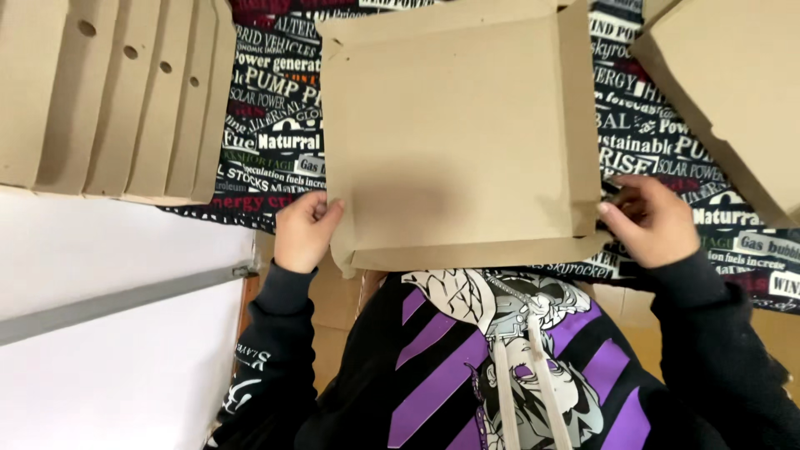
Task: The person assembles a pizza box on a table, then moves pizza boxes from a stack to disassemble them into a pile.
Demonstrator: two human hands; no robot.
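The left hand (302,229) has its fingers curled and pinches the left edge of a flat brown cardboard box blank (458,137), thumb pressed on the near left corner. The right hand (652,221) is likewise partly curled, fingertips gripping the box's raised right flap at the near right corner. Two hands are in view, both in black sleeves. The one box between them lies on the table (275,142), which is covered with a dark cloth printed in white and red lettering. The box is plain tan, roughly square, with narrow side flaps folded up along its right and near edges. At the far left, a stack of folded cardboard pieces (117,92) shows four punched round holes. Another cardboard sheet (733,92) lies at the far right.
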